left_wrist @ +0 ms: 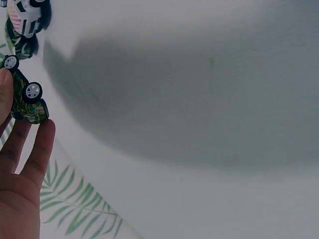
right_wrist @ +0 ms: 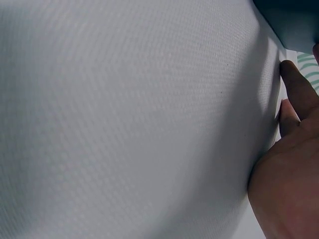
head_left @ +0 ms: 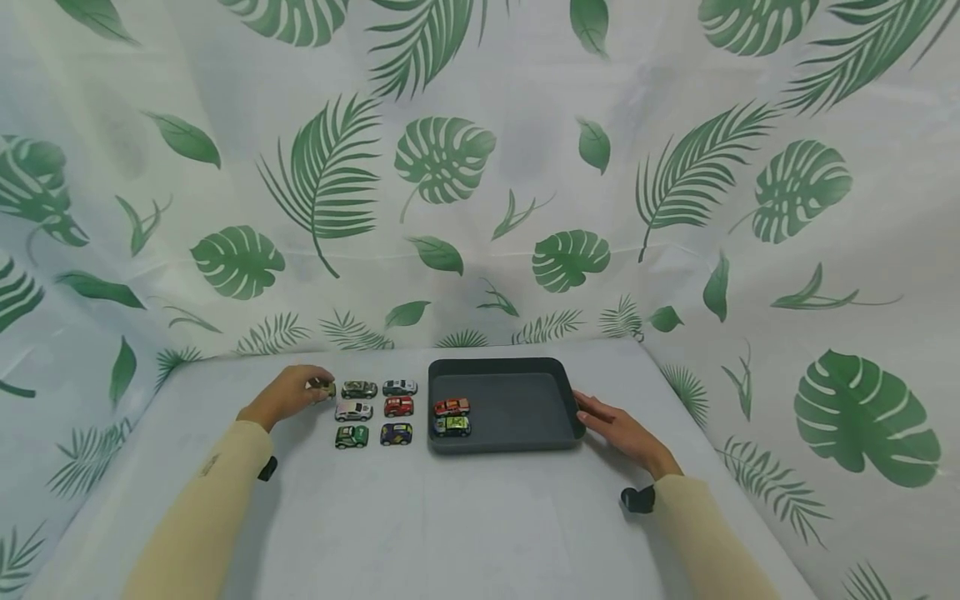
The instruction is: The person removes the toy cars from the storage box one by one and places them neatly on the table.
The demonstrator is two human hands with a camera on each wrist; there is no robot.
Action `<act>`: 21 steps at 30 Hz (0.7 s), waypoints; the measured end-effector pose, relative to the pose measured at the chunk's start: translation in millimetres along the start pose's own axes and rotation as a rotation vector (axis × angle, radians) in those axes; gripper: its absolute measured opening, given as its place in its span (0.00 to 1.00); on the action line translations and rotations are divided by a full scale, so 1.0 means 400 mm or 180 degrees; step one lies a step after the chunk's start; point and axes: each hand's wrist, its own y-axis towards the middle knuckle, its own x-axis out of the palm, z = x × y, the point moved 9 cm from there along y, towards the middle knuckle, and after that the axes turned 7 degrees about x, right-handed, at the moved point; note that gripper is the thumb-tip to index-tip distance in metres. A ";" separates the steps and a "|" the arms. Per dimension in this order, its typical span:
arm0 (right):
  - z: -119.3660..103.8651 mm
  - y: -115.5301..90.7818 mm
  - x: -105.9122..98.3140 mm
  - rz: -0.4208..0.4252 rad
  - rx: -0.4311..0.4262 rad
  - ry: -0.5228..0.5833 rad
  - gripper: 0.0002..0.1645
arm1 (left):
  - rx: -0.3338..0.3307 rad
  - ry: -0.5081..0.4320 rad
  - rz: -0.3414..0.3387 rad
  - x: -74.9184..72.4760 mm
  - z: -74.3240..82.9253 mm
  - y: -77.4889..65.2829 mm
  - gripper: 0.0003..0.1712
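Observation:
My left hand (head_left: 291, 392) pinches a camouflage-patterned toy car (left_wrist: 26, 102) between thumb and fingers, at the left end of a group of toy cars. In the left wrist view the held car is tilted, with two wheels showing. Beside it stand another camouflage toy car (head_left: 359, 389) and a white toy car (head_left: 353, 411). On the other side, my right hand (head_left: 621, 429) rests its extended fingers against the right wall of a dark grey tray (head_left: 517, 408). Inside the tray, at its left end, are an orange-red toy car (head_left: 452, 407) and a yellow-green toy car (head_left: 452, 427).
Left of the tray stand a silver toy car (head_left: 400, 387), a red one (head_left: 399, 407), a green one (head_left: 352, 437) and a purple one (head_left: 396, 433). All sit on a white-covered table (head_left: 450, 525). A leaf-print sheet (head_left: 480, 183) hangs behind.

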 end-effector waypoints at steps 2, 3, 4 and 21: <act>0.002 0.001 0.001 -0.0007 -0.0002 -0.0001 0.39 | -0.0062 0.0015 -0.0017 0.006 -0.014 -0.004 0.17; 0.003 0.002 0.002 -0.0009 0.0000 0.0004 0.39 | -0.0082 0.0016 -0.0012 0.008 -0.020 -0.005 0.17; 0.004 0.003 0.002 -0.0006 0.0004 -0.0003 0.39 | -0.0088 0.0028 -0.0011 0.011 -0.024 -0.006 0.17; 0.012 0.011 0.002 -0.0011 0.0010 0.0009 0.40 | -0.0129 0.0157 0.0028 0.042 -0.048 0.007 0.16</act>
